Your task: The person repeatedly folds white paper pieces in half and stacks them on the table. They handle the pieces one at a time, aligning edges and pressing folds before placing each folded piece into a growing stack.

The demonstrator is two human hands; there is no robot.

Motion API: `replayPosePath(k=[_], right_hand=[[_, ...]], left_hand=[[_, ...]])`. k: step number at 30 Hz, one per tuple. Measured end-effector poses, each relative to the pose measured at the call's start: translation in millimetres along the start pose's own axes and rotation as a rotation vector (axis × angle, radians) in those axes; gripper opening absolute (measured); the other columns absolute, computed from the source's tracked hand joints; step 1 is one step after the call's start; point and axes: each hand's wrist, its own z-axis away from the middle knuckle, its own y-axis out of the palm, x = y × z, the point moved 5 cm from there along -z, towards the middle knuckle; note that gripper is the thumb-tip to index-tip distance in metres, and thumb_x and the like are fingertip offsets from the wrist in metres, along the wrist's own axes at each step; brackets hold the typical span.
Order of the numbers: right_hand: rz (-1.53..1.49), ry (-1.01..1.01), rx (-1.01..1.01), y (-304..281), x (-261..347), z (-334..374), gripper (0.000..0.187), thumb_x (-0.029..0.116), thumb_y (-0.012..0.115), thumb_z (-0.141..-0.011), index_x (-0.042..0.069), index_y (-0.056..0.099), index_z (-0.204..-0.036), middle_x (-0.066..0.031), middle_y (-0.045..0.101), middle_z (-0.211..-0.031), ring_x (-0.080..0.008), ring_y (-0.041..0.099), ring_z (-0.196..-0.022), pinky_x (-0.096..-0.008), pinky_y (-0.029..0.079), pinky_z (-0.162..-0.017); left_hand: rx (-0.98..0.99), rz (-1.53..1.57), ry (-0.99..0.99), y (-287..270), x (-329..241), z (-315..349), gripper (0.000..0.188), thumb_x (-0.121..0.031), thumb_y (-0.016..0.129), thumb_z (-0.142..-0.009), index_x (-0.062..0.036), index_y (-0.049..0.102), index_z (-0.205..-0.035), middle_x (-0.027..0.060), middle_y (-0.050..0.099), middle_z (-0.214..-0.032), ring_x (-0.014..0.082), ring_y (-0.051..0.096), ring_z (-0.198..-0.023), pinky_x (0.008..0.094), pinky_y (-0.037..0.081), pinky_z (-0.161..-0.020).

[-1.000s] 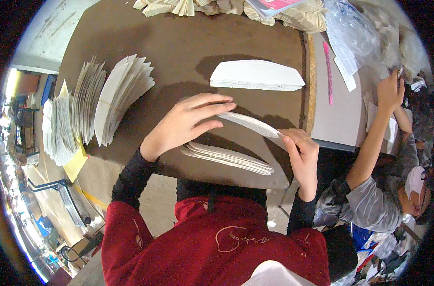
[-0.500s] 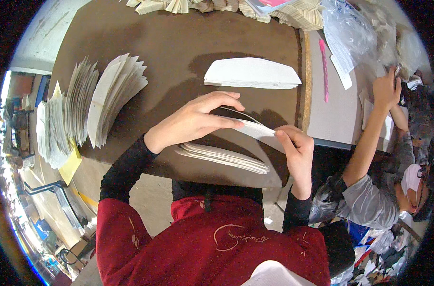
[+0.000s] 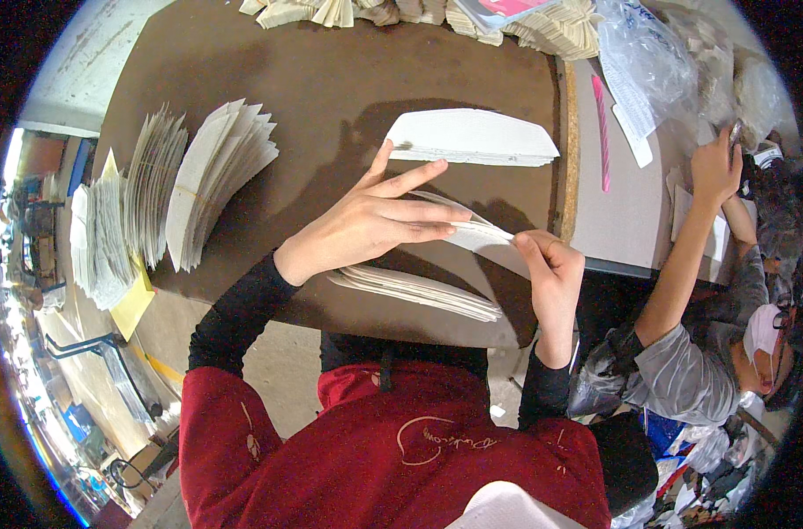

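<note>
My right hand (image 3: 549,263) pinches the right end of a thin bundle of white paper pieces (image 3: 494,236), held above the brown table. The bundle's layers part a little towards the left. My left hand (image 3: 375,216) has its fingers stretched and spread, and two fingertips touch the bundle's left part. Its raised fingers reach towards a white stack of cut paper pieces (image 3: 476,137) lying beyond. Nearer to me, a narrow stack of paper pieces (image 3: 419,294) lies below the bundle. The underside of the left hand is hidden.
Fanned paper stacks (image 3: 212,185) stand along the table's (image 3: 269,79) left side. More paper bundles (image 3: 551,31) line the far edge. At right, a pink twisted stick (image 3: 602,132) and plastic bags (image 3: 644,57) lie on a grey surface, where a co-worker's hand (image 3: 714,167) is busy.
The fingers of my left hand have spread and lifted towards the far stack, and its fingertips have shifted slightly right along the bundle. My right hand keeps its pinch nearly in place.
</note>
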Motion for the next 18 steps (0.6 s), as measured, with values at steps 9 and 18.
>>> replayPosePath(k=[9, 18], right_hand=[[-0.005, 0.077, -0.015, 0.3, -4.6, -1.1, 0.021, 0.010, 0.067, -0.090, -0.009, 0.069, -0.084, -0.0159, 0.069, -0.073, -0.0140, 0.061, -0.063, -0.0292, 0.046, -0.060], [-0.203, 0.194, 0.158, 7.4, 1.1, -2.2, 0.016, 0.007, 0.064, -0.089, -0.008, 0.071, -0.087, -0.0112, 0.071, -0.080, -0.0130, 0.062, -0.071, -0.0265, 0.047, -0.063]], left_hand=[[0.047, 0.094, -0.040, 0.8, 1.6, -0.4, 0.026, -0.019, 0.062, -0.088, -0.0237, 0.075, -0.110, -0.0108, 0.066, -0.127, 0.0259, 0.044, -0.139, 0.0628, -0.001, -0.119], [0.036, 0.109, 0.031, -5.0, -3.2, -2.2, 0.028, -0.024, 0.070, -0.082, -0.0218, 0.073, -0.110, -0.0043, 0.067, -0.120, 0.0205, 0.058, -0.121, 0.0502, 0.034, -0.113]])
